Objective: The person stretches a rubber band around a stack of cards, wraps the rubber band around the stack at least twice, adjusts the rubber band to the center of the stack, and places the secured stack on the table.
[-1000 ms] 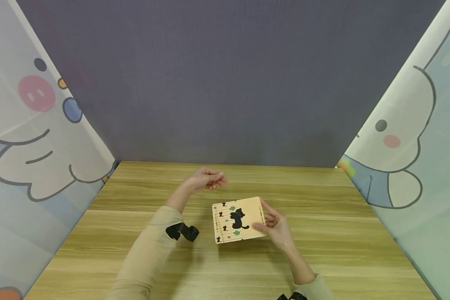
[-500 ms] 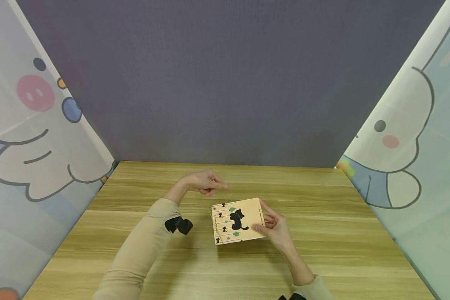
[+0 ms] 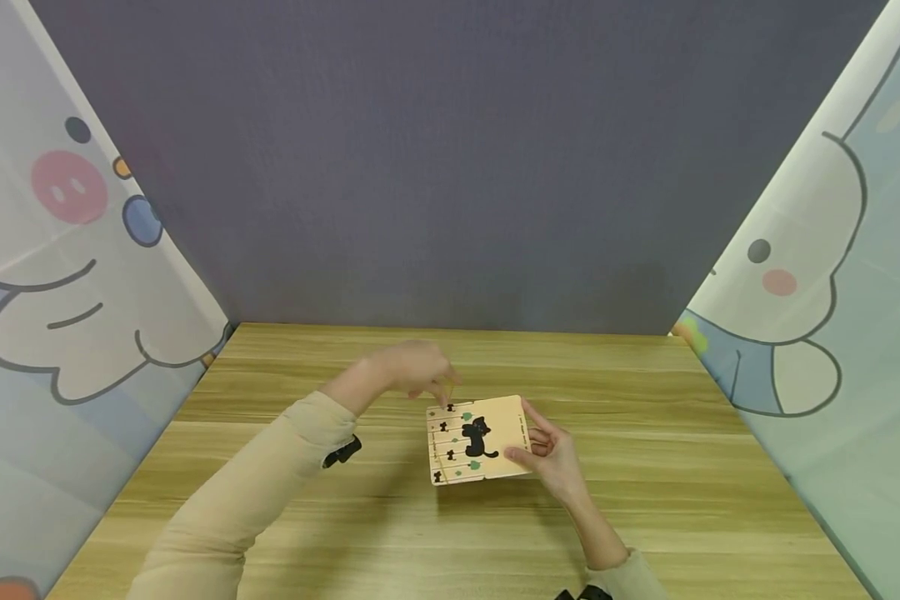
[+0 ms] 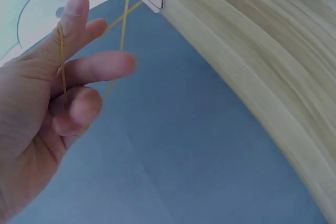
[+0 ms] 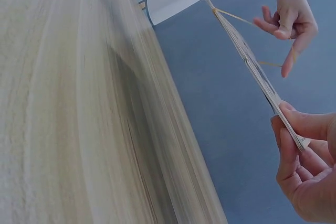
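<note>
A thin cream-coloured stack of cards or pages (image 3: 506, 425) with a black cat print is held above the table, tilted. My right hand (image 3: 558, 467) pinches its right edge, thumb on the printed face and fingers behind. In the right wrist view the stack (image 5: 244, 51) shows edge-on, with several thin layers. A yellow rubber band (image 4: 123, 32) crosses the stack's far end and stretches over to my left hand (image 3: 416, 367). In the left wrist view the band loops round the spread, partly curled fingers of that hand (image 4: 58, 87).
The wood-grain table (image 3: 645, 467) lies under both hands. A dark grey panel (image 3: 450, 167) stands at its back edge. Cartoon-printed curtains (image 3: 67, 275) hang on both sides. Black camera straps (image 3: 341, 452) sit at the wrists.
My left hand has turned over, its fingers now pointing down near the stack's upper left corner with the band drawn out to them. The right hand and stack have hardly moved.
</note>
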`<state>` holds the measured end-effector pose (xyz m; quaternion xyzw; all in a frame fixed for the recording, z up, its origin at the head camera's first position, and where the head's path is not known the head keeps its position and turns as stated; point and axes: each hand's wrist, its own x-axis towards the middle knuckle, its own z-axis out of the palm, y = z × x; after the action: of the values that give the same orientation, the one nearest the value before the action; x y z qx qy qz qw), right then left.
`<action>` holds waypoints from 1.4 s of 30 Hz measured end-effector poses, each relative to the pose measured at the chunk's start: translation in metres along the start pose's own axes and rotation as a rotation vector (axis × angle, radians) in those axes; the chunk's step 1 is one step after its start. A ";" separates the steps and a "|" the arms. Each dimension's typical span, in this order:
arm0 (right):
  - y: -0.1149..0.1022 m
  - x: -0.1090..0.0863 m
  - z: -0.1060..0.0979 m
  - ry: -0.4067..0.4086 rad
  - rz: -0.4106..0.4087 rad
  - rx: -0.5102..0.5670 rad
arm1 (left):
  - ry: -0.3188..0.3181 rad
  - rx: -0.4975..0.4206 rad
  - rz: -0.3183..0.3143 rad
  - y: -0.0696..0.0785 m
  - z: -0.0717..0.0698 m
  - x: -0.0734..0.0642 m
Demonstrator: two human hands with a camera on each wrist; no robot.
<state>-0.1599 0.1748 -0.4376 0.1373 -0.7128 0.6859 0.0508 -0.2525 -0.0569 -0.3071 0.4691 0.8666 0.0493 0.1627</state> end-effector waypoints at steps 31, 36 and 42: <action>-0.008 0.004 -0.006 0.152 0.180 0.040 | 0.307 -0.249 -0.027 0.001 0.063 -0.018; -0.002 0.004 -0.009 0.132 0.117 0.075 | 0.340 -0.282 -0.013 0.003 0.070 -0.018; 0.058 0.013 -0.029 0.024 -0.014 0.158 | 0.379 -0.299 0.000 0.005 0.076 -0.017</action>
<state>-0.1910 0.2037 -0.4890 0.1379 -0.6548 0.7412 0.0531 -0.2148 -0.0728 -0.3739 0.4222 0.8647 0.2642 0.0646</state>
